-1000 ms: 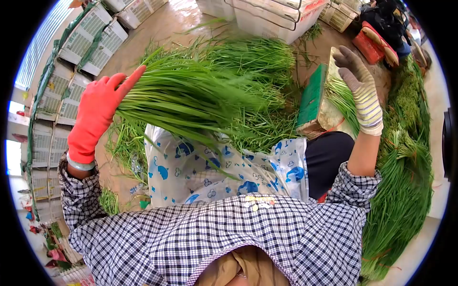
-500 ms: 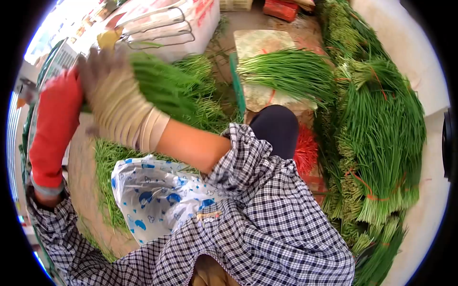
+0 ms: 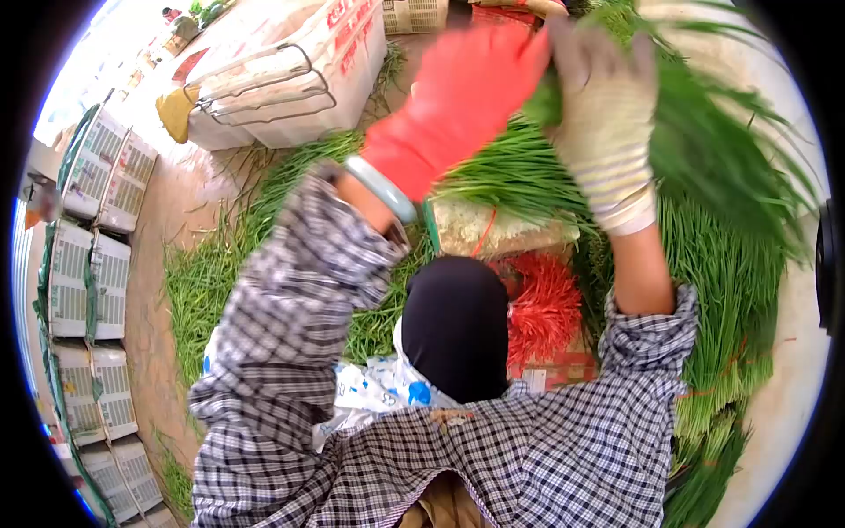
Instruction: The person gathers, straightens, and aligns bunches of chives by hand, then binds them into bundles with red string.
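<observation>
My left hand [image 3: 466,97], in a red rubber glove, is up near the top centre, blurred; its fingers touch my right hand. My right hand [image 3: 607,114], in a striped knit glove with grey fingers, is closed round a bunch of green stalks [image 3: 722,141] that fans out to the right, smeared by motion. Below the hands more green stalks [image 3: 519,172] lie across a pale board [image 3: 528,236] with an orange-red tie hanging over its edge. What the left fingers hold is hidden. A bundle of red ties [image 3: 546,308] lies beside my dark knee.
Tied green bundles [image 3: 722,290] are piled along the right side by a pale wall. Loose stalks [image 3: 207,299] cover the floor at left. A white box [image 3: 308,79] with wire handles stands at the upper left, and white crates [image 3: 88,282] line the far left.
Both hands have swung from the left to the upper right with the green bunch, and the view has turned right. The stalks now trail over the piled bundles.
</observation>
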The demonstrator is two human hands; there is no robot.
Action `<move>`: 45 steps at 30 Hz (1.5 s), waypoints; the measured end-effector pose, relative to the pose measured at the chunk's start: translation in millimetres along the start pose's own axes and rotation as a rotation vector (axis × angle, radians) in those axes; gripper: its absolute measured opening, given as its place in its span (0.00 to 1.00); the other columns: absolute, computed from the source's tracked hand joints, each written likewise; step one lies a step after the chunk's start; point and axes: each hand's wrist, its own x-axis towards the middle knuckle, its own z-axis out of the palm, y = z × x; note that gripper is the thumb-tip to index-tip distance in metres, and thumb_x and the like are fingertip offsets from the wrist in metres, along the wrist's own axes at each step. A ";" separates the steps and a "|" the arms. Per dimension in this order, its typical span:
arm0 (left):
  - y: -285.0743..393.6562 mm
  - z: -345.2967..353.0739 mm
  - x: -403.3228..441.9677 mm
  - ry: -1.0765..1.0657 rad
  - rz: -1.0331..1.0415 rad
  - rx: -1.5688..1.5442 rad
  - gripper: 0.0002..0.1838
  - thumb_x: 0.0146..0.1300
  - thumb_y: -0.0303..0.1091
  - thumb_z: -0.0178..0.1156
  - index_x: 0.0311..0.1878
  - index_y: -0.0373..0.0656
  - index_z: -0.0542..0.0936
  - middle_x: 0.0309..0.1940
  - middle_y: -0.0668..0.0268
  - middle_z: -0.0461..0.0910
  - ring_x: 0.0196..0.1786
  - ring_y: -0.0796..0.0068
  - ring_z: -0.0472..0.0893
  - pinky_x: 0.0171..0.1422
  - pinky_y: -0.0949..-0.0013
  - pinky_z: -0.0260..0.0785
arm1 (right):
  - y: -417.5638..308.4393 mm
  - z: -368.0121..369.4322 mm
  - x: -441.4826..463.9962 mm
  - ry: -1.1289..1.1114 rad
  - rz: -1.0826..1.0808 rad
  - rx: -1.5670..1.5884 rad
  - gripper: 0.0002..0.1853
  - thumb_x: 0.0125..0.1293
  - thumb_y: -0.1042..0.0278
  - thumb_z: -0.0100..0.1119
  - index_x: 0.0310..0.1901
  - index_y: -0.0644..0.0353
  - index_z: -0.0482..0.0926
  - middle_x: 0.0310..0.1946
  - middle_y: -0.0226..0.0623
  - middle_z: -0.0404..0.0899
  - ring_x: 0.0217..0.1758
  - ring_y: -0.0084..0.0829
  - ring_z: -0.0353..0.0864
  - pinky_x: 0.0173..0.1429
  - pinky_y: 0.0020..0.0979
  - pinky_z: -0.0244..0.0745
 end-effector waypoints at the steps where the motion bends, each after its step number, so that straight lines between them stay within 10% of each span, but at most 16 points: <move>1: 12.9 27.8 -19.1 -0.031 -0.013 -0.047 0.18 0.55 0.30 0.58 0.50 0.46 0.73 0.35 0.63 0.75 0.40 0.65 0.80 0.41 0.61 0.73 | -2.9 22.0 -20.4 -0.191 0.032 0.032 0.56 0.31 0.63 0.80 0.68 0.57 0.62 0.50 0.42 0.77 0.58 0.40 0.76 0.72 0.56 0.53; 8: 38.5 109.6 -133.8 -0.793 -0.004 -0.433 0.37 0.50 0.41 0.66 0.63 0.35 0.67 0.48 0.55 0.78 0.49 0.56 0.79 0.51 0.57 0.73 | -63.6 172.9 -144.3 -0.468 0.031 0.384 0.31 0.63 0.72 0.50 0.69 0.63 0.61 0.48 0.41 0.78 0.56 0.37 0.77 0.75 0.58 0.49; 12: -18.2 110.2 -125.1 -0.625 0.068 -0.523 0.54 0.47 0.52 0.72 0.70 0.30 0.58 0.58 0.44 0.74 0.60 0.48 0.75 0.62 0.55 0.69 | -62.9 177.1 -140.3 -0.392 0.028 0.409 0.29 0.62 0.70 0.52 0.67 0.62 0.65 0.48 0.39 0.77 0.55 0.36 0.76 0.74 0.59 0.53; 17: -42.7 156.3 -76.3 -1.278 -0.248 -1.014 0.58 0.53 0.65 0.67 0.71 0.26 0.54 0.61 0.35 0.70 0.65 0.42 0.70 0.69 0.56 0.63 | -63.1 177.0 -150.1 -0.330 0.029 0.431 0.26 0.60 0.69 0.53 0.61 0.63 0.71 0.49 0.39 0.77 0.54 0.37 0.76 0.72 0.59 0.56; 29: -11.4 198.7 -72.7 -1.416 0.023 -1.052 0.55 0.55 0.62 0.66 0.71 0.29 0.54 0.59 0.38 0.73 0.62 0.52 0.75 0.65 0.60 0.67 | -42.3 157.3 -156.3 -0.532 0.010 0.411 0.33 0.55 0.62 0.55 0.65 0.62 0.67 0.70 0.47 0.58 0.74 0.50 0.52 0.78 0.57 0.40; 39: -7.6 195.1 -76.7 -1.439 -0.024 -1.061 0.60 0.47 0.60 0.72 0.71 0.29 0.52 0.55 0.37 0.75 0.58 0.51 0.78 0.62 0.60 0.69 | -36.5 181.3 -158.4 -0.298 -0.168 0.483 0.24 0.56 0.68 0.54 0.56 0.62 0.75 0.52 0.41 0.75 0.58 0.39 0.74 0.70 0.48 0.65; 45: 1.1 197.4 -82.2 -1.343 0.071 -1.029 0.55 0.48 0.58 0.73 0.69 0.33 0.57 0.46 0.45 0.80 0.48 0.61 0.80 0.55 0.62 0.72 | -49.4 181.5 -161.8 -0.389 -0.105 0.400 0.30 0.59 0.62 0.50 0.63 0.66 0.68 0.63 0.49 0.67 0.69 0.45 0.63 0.77 0.54 0.48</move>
